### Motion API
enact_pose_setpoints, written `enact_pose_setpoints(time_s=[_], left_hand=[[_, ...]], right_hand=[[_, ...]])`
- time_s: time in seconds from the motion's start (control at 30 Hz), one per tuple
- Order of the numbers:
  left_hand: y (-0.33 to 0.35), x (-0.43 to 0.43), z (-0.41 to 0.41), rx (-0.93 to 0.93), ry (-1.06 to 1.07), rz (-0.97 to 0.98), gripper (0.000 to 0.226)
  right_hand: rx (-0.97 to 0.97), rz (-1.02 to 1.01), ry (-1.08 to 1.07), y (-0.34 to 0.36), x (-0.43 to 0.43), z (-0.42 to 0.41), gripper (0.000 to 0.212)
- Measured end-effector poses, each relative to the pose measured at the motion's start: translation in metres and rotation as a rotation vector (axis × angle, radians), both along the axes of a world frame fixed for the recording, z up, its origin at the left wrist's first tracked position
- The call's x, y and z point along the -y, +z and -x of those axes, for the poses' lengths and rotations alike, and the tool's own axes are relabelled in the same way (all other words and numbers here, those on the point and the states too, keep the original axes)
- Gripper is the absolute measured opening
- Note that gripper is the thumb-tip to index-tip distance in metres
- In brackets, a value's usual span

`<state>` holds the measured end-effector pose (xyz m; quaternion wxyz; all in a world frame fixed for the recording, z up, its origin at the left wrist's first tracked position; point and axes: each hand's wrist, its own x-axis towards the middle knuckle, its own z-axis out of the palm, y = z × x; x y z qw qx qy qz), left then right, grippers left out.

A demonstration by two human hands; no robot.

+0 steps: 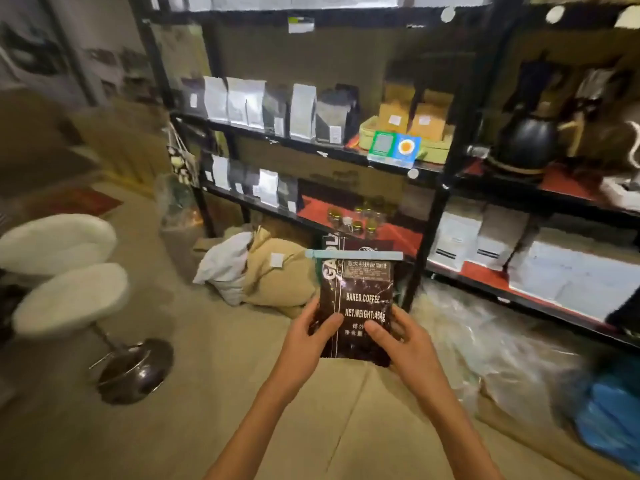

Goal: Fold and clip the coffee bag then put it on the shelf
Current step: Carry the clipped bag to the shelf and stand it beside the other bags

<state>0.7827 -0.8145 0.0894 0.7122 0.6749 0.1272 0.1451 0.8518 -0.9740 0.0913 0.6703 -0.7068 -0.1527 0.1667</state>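
A dark brown coffee bag (360, 289) with white lettering is held upright in front of me. A pale blue clip (353, 254) runs across its folded top. My left hand (311, 336) grips the bag's lower left side, thumb on the front. My right hand (398, 341) grips the lower right side the same way. The black metal shelf (433, 209) stands just beyond the bag, its lower boards lined in red.
The shelf holds white and dark pouches (270, 105), small jars (360, 216), white boxes (554, 265) and a black kettle (526, 140). Burlap sacks (277, 271) lie on the floor at its foot. Two white stools (69, 271) stand left. Plastic sheeting (485, 334) covers the floor right.
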Motion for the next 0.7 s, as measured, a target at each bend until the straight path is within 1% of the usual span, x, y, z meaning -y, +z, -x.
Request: enact_pose_setpoints(time_s=[0.1,0.23,0.33,0.43,0.53,0.63,0.67,0.7], left_hand=[[0.002,-0.066,-0.052,0.006,0.05,-0.032,0.034],[-0.009,-0.162,-0.126,-0.005,0.051,-0.081,0.036],[-0.016,-0.226,-0.181,0.015,0.064,-0.095,0.036],[-0.022,-0.281,-0.233,-0.029,0.035,-0.072,0.039],[-0.034,-0.324,-0.286,-0.097,-0.006,-0.105,0.042],[-0.053,-0.373,-0.354,-0.122,-0.06,-0.128,0.037],[-0.057,-0.388,-0.373,-0.128,-0.072,-0.147,0.038],[-0.061,-0.4,-0.394,-0.135,-0.086,-0.164,0.04]], right_hand=[[0.006,-0.003,0.054,-0.003,-0.07,-0.061,0.046],[0.014,0.0,0.087,-0.015,-0.163,-0.135,0.048],[-0.014,0.018,0.1,-0.025,-0.228,-0.186,0.041],[-0.079,0.023,0.106,-0.032,-0.283,-0.233,0.037],[-0.1,0.083,0.083,-0.043,-0.317,-0.28,0.039],[-0.132,0.141,0.074,-0.052,-0.353,-0.343,0.05],[-0.136,0.136,0.067,-0.057,-0.364,-0.364,0.049],[-0.144,0.115,0.043,-0.059,-0.376,-0.384,0.041]])
